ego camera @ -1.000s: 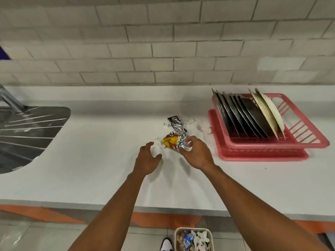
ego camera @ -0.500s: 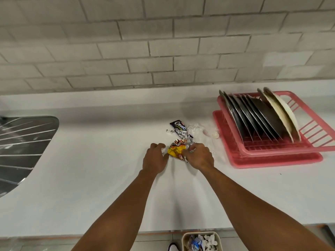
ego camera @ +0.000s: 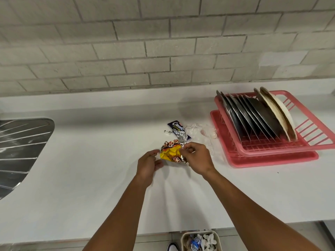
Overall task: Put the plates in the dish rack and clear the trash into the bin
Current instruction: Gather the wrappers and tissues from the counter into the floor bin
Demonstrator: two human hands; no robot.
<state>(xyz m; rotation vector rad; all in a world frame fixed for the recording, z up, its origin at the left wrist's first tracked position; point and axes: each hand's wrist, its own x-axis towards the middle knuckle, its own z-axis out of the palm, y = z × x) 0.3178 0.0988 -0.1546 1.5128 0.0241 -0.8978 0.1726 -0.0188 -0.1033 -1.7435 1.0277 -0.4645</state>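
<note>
– Yellow wrapper (ego camera: 172, 153), 1 item: place and lie?
– Middle of the counter (ego camera: 90, 178), between both hands. Crumpled; long axis runs left to right, right end slightly nearer the front edge.
– Hands?
– Right hand (ego camera: 198, 158): fingers curled, pinching the right end. Left hand (ego camera: 147, 164): fingers curled just beside the left end; whether they touch or hold anything, cannot tell.
– Surroundings?
– Toward the back edge: 1 dark biscuit wrapper (ego camera: 178, 130), long axis back-left to front-right, silver lining showing; 1 heap of clear plastic film (ego camera: 197, 130) touching its right side. Right of those: 1 pink dish rack (ego camera: 281, 150) on 1 pink tray (ego camera: 272, 160), holding 2 pale plates (ego camera: 284, 113) and a row of dark plates (ego camera: 261, 116), all on edge, tops tilted left; the dark ones overlap, count unclear. Left edge: 1 steel drainboard (ego camera: 21, 151). Below the front edge: 1 bin (ego camera: 183, 241) with trash inside.
</note>
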